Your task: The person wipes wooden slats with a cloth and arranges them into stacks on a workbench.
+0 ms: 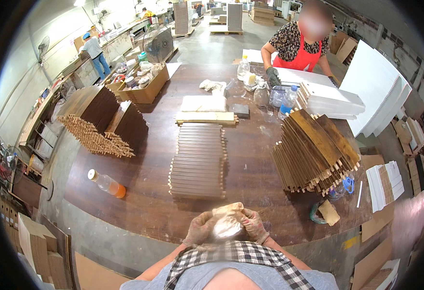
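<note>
Gloved left hand (200, 228) and right hand (254, 224) are closing together around a pale cloth (226, 223) at the table's (149, 203) near edge; stacked wooden slats (197, 159) are lying just beyond, untouched.

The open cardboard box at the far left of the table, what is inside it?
The cardboard box holds small containers and cans, packed close together; their kinds are too small to tell. Whatever lies beneath them is covered.
</note>
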Tool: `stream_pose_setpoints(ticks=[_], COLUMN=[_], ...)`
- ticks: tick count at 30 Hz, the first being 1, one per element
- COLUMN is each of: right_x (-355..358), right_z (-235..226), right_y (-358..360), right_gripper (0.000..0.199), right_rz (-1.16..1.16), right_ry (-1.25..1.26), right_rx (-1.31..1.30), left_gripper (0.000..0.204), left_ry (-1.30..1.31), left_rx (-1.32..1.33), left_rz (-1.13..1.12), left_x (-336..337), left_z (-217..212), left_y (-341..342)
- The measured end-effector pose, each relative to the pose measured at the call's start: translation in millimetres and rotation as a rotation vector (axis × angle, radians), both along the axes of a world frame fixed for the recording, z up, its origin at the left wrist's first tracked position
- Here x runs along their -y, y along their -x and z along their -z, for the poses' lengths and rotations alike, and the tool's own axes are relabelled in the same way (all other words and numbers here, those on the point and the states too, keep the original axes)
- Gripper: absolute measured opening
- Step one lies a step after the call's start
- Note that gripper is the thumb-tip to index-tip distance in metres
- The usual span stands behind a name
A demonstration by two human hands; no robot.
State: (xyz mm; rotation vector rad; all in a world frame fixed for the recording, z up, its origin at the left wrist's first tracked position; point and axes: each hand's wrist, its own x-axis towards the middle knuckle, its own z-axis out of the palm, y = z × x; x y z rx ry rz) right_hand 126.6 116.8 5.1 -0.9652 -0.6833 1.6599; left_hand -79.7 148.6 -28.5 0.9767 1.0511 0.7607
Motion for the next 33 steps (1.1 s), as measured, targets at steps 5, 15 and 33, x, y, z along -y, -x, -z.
stream_pose_setpoints(ticks=[5, 15, 33], right_x=[-9, -2, 10], right_z=[65, -18, -19], right_y=[-34, 12, 56], right_gripper=[0.019, 0.039, 0.046], right_rz=[0.266, -0.001, -0.078], right_ry=[-0.128, -0.324, -0.152], right_rx=[0.022, 0.493, 0.461], left_gripper=[0.014, 0.049, 0.025], left_ry=[-0.041, 0.107, -0.117], left_rx=[-0.033, 0.161, 0.029], left_rz=[-0.094, 0.210, 0.080], left_x=[-5, -6, -3], left_z=[-6, -22, -29], left_y=[9, 3, 39])
